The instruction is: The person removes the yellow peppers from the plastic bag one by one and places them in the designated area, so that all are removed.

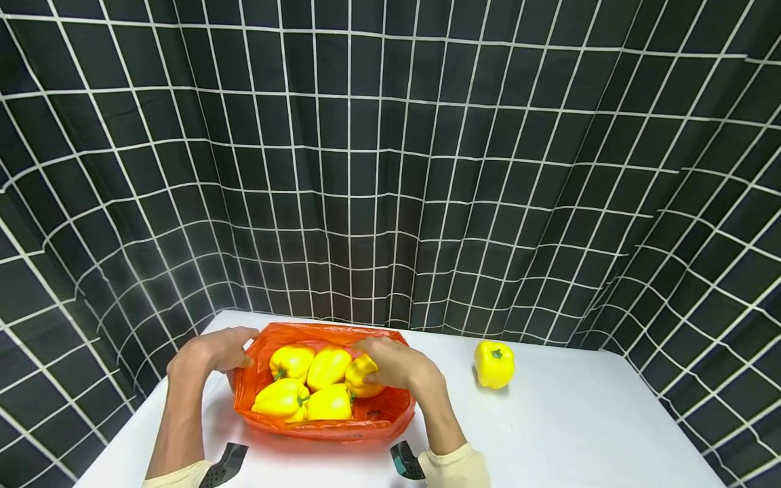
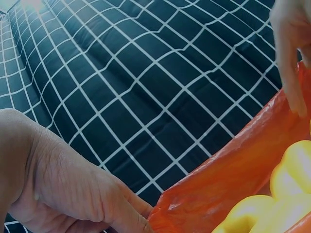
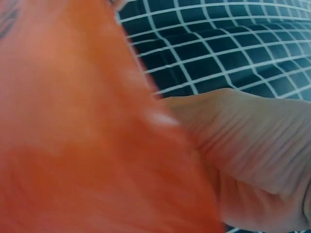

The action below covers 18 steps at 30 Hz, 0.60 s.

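An orange-red plastic bag (image 1: 317, 434) lies with its mouth facing up, several yellow bell peppers (image 1: 329, 367) inside. At its left edge the left hand (image 1: 213, 349) pinches the rim; the left wrist view shows this hand (image 2: 82, 189) at the bag's corner (image 2: 194, 204). Inside the right part of the bag, the right hand (image 1: 399, 366) has its fingers curled round the rightmost pepper (image 1: 361, 377). In the right wrist view the bag's side (image 3: 87, 126) hides the fingers of that hand (image 3: 252, 155).
Another yellow pepper (image 1: 495, 364) stands on the white table (image 1: 567, 420), to the right of the bag. A black curtain with a white grid (image 1: 390, 169) hangs behind the table and along both sides.
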Tool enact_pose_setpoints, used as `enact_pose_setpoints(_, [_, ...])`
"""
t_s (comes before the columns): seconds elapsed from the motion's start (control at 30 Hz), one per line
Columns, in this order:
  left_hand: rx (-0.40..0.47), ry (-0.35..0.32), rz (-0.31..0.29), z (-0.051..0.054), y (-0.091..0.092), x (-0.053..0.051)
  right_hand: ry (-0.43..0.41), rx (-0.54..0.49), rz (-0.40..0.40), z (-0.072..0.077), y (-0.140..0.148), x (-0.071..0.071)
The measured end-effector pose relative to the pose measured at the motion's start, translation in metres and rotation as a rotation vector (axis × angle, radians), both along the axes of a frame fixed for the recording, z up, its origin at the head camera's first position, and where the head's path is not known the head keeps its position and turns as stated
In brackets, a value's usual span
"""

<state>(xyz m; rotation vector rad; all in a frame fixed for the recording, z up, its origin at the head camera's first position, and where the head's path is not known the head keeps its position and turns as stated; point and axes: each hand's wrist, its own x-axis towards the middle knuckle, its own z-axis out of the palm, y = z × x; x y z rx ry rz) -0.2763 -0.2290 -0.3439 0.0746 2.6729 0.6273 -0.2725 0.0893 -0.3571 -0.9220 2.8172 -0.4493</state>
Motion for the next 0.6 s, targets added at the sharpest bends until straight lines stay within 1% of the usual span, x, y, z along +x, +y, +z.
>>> enact_pose_setpoints(0.07, [0.000,0.001,0.001,0.000,0.000,0.000,-0.013,0.064,-0.029,-0.004,-0.005,0.000])
enact_pose_setpoints(0.2, [0.011,-0.002,0.008,0.000,0.000,0.000,0.029,0.150,-0.058,-0.012,-0.013,-0.001])
enact_pose_setpoints(0.43, [0.025,0.002,0.022,0.000,0.000,0.002,0.096,0.185,-0.057,-0.021,-0.017,-0.004])
enact_pose_setpoints(0.6, [0.025,0.000,0.038,0.000,0.000,0.003,0.183,0.200,-0.034,-0.024,-0.017,-0.007])
